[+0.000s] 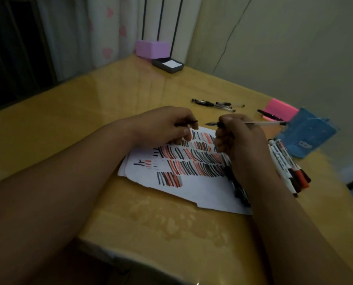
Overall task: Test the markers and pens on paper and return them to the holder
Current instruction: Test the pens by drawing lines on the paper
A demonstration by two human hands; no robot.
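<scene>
While tipped, blue holder [307, 134] beside markers [288, 165], contents unseen.

The table [48, 128] is bare on the left; markers [288, 165], a blue holder [307, 134] and pens [214, 104] crowd the right.

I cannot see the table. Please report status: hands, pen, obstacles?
Left hand shut on black cap. Right hand shut on clear pen, uncapped. Blue holder unobstructed.

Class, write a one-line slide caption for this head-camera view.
Left hand holds pen cap, right hand the uncapped pen, above scribbled paper.
</scene>
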